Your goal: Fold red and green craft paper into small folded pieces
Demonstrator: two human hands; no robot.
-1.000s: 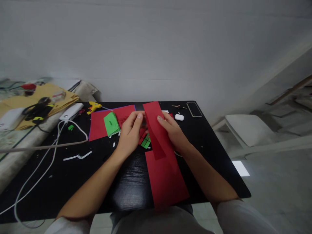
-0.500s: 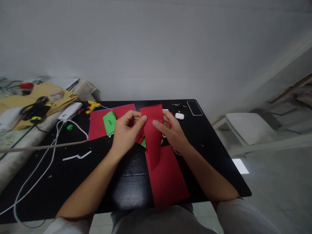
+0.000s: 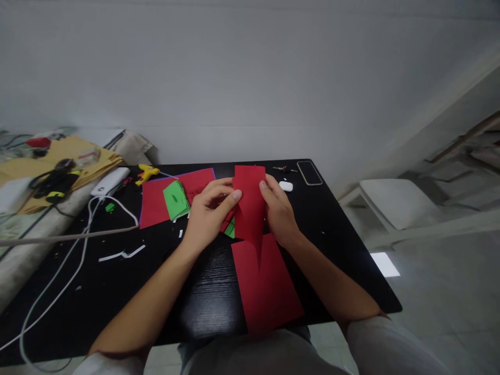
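Observation:
A folded strip of red paper (image 3: 250,208) is held up between my two hands above the table. My left hand (image 3: 213,205) pinches its left edge, thumb in front and fingers behind. On the right edge, my right hand (image 3: 277,208) grips it the same way. Its lower end narrows to a point over a larger red sheet (image 3: 267,291), which lies at the table's front edge. Behind my left hand, small red and green pieces (image 3: 229,227) are partly hidden.
On the black table (image 3: 148,291) lie a red sheet (image 3: 154,205), folded green paper (image 3: 175,200), a yellow glue gun (image 3: 147,173), white paper scraps (image 3: 122,254), a phone (image 3: 310,173), keys (image 3: 285,169) and a white case (image 3: 286,186). White cables (image 3: 84,245) cross the left side. A white stool (image 3: 394,203) stands right.
The red strip has turned and shifted slightly right, and its lower end now tapers to a point. My right thumb has moved from its middle to its right edge.

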